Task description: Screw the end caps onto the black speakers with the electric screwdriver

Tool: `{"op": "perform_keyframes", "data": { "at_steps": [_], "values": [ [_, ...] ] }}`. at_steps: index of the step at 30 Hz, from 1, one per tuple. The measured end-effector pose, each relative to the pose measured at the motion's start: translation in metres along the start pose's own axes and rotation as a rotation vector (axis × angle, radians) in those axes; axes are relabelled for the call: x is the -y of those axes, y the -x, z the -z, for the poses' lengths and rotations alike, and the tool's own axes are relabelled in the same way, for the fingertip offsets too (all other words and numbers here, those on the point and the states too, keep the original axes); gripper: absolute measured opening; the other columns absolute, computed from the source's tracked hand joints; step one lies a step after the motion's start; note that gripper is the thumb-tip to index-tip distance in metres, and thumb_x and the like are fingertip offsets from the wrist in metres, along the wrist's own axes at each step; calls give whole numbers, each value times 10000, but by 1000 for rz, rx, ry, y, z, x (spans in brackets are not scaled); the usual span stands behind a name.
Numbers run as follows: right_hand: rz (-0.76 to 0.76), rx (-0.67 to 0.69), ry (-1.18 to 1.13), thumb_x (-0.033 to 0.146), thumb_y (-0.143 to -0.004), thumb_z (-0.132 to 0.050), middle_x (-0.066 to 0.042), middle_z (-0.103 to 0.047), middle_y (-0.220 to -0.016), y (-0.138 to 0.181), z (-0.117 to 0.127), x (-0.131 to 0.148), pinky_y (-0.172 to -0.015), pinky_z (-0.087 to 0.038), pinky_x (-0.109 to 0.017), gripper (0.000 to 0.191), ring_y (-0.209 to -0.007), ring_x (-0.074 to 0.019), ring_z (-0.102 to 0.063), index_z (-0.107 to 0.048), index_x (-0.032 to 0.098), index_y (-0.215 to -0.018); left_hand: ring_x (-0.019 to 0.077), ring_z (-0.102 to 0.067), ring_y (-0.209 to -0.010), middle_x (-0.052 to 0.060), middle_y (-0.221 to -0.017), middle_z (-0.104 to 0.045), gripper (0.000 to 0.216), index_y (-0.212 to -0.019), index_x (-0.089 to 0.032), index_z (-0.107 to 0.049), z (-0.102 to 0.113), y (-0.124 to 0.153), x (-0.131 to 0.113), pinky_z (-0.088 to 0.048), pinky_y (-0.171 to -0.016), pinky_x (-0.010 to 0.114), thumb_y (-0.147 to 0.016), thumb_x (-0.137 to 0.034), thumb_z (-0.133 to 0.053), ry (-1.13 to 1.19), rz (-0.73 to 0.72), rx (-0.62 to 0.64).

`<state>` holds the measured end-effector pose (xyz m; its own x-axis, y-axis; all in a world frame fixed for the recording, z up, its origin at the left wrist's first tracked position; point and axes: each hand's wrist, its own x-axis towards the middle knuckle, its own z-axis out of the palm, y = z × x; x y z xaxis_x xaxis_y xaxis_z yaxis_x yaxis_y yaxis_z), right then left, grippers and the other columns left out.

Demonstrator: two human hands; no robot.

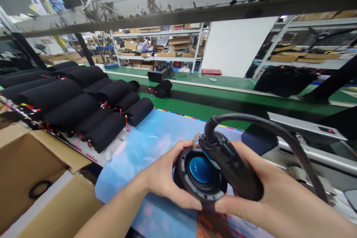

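Gripping a round black speaker [200,174] in my left hand [161,178], my right hand [267,193] clasps a corded black tool [232,165] against its right rim above the bench [150,137].

Green conveyor bench [212,98] ahead; metal shelving [156,50] with cardboard boxes behind; white wall panel [234,46]; grey overhead beam [195,5].

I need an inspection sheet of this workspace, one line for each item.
Surface: blue printed mat on the bench.
Job's things: round black speaker part with blue centre; black handheld tool laid against it.
Clutter: rows of black cylinders; open cardboard box.
Grips: left hand holds the speaker part; right hand holds the tool.
Cables: thick black cable from the tool.
Surroundings: green conveyor; shelves with cartons.
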<state>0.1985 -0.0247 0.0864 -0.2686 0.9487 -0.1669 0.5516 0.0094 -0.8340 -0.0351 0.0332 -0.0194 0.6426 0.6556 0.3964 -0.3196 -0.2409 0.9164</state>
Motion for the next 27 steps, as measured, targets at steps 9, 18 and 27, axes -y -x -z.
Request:
{"op": "perform_keyframes", "data": {
  "at_steps": [9,18,27],
  "values": [
    [-22,-49,143,346,-724,-674,27,-751,-860,4,-9,9,-636,-509,-317,502,-678,-236,-673,-713,320,-1223,450,-705,-1380,130,-1504,-723,1113,-1433,-267,-627,-11,3,5,-526,-1219,621,-459,-242,-1163,90,-48,-99],
    [154,112,68,199,-773,-748,81,-744,-1019,-5,13,1,-778,-497,-209,423,-899,-153,-655,-678,282,-1182,449,-690,-1366,126,-1473,-718,1121,-1451,-262,-644,-2,5,7,-557,-1187,578,-464,-355,-1167,-55,-54,-64],
    [128,192,-70,292,-800,-866,49,-704,-1180,-13,17,1,-886,-543,-277,556,-1100,-212,-647,-613,285,-1295,422,-612,-1512,109,-1622,-632,1195,-1683,-356,-414,-28,19,-6,-477,-1293,556,-666,-198,-1021,-65,-41,-257]
  ]
}}
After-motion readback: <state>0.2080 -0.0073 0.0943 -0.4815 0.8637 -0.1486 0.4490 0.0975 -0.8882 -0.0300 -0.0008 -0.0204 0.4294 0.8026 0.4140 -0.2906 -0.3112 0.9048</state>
